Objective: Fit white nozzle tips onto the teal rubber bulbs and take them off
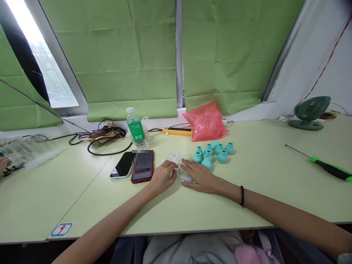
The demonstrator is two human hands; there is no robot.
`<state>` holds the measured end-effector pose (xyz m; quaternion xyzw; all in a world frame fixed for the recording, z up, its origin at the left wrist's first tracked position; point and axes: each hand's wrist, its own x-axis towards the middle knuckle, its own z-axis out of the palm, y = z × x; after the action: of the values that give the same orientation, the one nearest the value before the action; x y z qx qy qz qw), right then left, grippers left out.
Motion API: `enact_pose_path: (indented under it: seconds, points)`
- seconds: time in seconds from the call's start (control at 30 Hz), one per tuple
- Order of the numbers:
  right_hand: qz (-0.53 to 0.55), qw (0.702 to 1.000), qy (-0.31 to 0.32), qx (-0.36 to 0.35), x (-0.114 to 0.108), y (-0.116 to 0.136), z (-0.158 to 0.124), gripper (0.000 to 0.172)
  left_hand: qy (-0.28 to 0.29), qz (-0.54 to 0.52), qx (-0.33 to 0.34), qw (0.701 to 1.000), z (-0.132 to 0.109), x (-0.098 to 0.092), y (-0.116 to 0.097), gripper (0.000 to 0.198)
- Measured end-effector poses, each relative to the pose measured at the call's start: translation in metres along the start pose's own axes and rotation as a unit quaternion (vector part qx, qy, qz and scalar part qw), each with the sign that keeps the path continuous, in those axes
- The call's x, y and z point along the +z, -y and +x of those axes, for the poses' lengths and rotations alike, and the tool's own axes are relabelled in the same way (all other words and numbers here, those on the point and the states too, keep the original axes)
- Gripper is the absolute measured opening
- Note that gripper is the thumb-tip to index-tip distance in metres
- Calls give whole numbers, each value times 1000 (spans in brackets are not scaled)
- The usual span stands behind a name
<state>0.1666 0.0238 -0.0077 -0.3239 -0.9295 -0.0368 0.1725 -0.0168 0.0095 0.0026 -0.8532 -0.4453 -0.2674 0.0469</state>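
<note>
Several small white translucent pieces point(173, 157) lie in a loose pile on the table between my two hands. My left hand point(164, 177) rests at the left of the pile with its fingers curled in among the pieces. What those fingers hold, if anything, is too small to make out. My right hand point(201, 177) lies flat, palm down, its fingers stretched over the right side of the pile. Under its edge, near the thumb, shows a clear plastic piece point(186, 178). Just beyond the right hand stand several small turquoise vase-shaped pots point(206, 161).
Two phones, one white-edged point(122, 165) and one red-cased point(143, 167), lie left. Behind are a water bottle point(136, 130), black cables point(110, 132), a yellow meter point(177, 131) and pink bubble wrap point(209, 124). Right: a screwdriver point(324, 165) and green fan point(310, 112). Another person's hand point(4, 163) shows far left.
</note>
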Motion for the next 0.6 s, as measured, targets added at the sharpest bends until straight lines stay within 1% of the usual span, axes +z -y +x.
enact_pose_path:
  seconds: [0.07, 0.17, 0.27, 0.33, 0.5, 0.6]
  points:
    - [-2, 1000, -7, 0, -2, 0, -1, 54, 2, 46, -18, 999, 1, -1, 1, 20]
    - [8, 1000, -26, -3, -4, -1, -3, 49, 46, 92, -20, 994, 0, -2, 2, 17]
    - [23, 999, -36, -15, -6, -3, -5, 48, 92, 97, -4, 991, -1, 1, 3, 19]
    - [33, 998, -38, -23, -8, -4, -6, 48, 109, 95, 4, 989, -1, 3, 5, 20]
    - [77, 995, -51, -23, -12, -3, -6, 51, 114, 87, -8, 990, 0, 6, 7, 20]
    - [82, 994, -65, -30, -12, -1, -6, 46, 111, 79, -10, 991, 0, 6, 6, 20]
